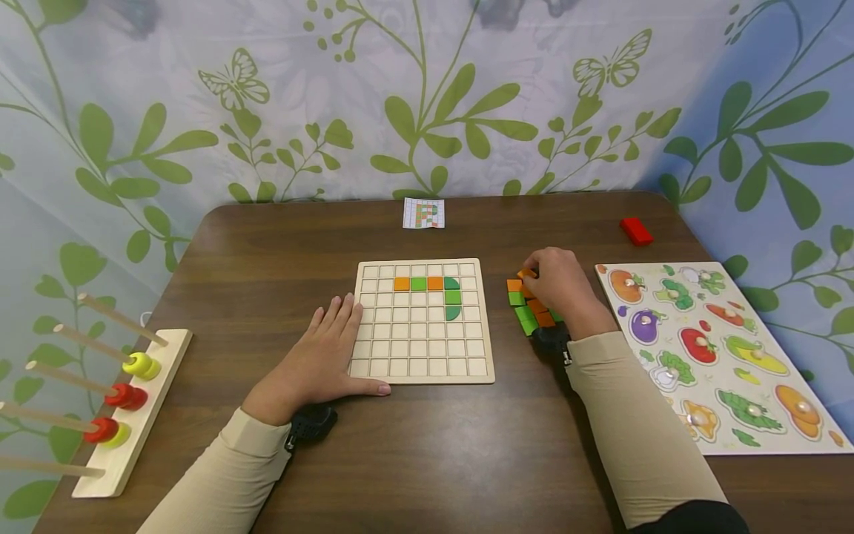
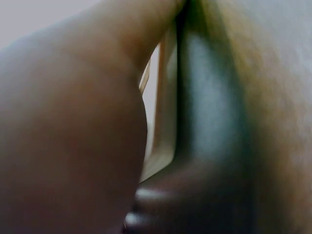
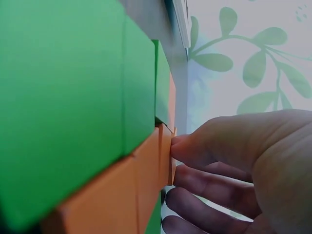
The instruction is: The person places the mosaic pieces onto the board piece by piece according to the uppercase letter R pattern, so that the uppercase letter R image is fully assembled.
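Note:
A pale wooden grid board (image 1: 407, 348) lies on the table, with a short row of orange and green squares (image 1: 418, 284) and rounded dark green pieces (image 1: 453, 313) in its upper cells. My left hand (image 1: 313, 363) is spread flat at the board's left edge, its thumb along the near corner. Right of the board is a cluster of orange and green blocks (image 1: 525, 320). At the far end of that cluster, my right hand (image 1: 563, 285) pinches an orange block (image 1: 526, 274) between thumb and fingers. In the right wrist view, the thumb tip presses against orange block faces (image 3: 165, 151).
A small printed pattern card (image 1: 423, 213) lies beyond the board. To the right are a vegetable knob puzzle (image 1: 717, 386) and a red block (image 1: 637, 231). On the left stands a wooden peg rack (image 1: 150, 415) with red and yellow rings. A patterned cloth (image 1: 427, 96) hangs behind the table.

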Demonstrator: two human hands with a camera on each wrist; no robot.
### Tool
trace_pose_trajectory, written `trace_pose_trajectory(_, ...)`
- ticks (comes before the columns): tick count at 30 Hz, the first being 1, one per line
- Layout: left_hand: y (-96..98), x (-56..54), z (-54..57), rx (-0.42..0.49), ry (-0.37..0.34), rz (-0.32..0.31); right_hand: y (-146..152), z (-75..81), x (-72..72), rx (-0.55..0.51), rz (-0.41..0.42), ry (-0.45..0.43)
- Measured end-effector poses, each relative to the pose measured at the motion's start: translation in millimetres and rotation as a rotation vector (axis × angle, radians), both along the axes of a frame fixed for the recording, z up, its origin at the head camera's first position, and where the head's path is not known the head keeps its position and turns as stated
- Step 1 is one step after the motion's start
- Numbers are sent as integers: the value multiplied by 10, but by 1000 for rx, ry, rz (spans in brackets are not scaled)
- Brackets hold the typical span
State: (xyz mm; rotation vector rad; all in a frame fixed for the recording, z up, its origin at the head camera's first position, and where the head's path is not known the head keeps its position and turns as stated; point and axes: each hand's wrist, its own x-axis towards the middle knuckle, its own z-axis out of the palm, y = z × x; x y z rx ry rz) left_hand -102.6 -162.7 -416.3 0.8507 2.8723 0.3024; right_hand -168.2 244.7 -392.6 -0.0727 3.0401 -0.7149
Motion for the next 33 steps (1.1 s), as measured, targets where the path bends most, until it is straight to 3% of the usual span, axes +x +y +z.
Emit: trace_pose_trajectory(33, 1, -9, -5, -7, -9, 7, -59, -2, 23, -27, -34, -3)
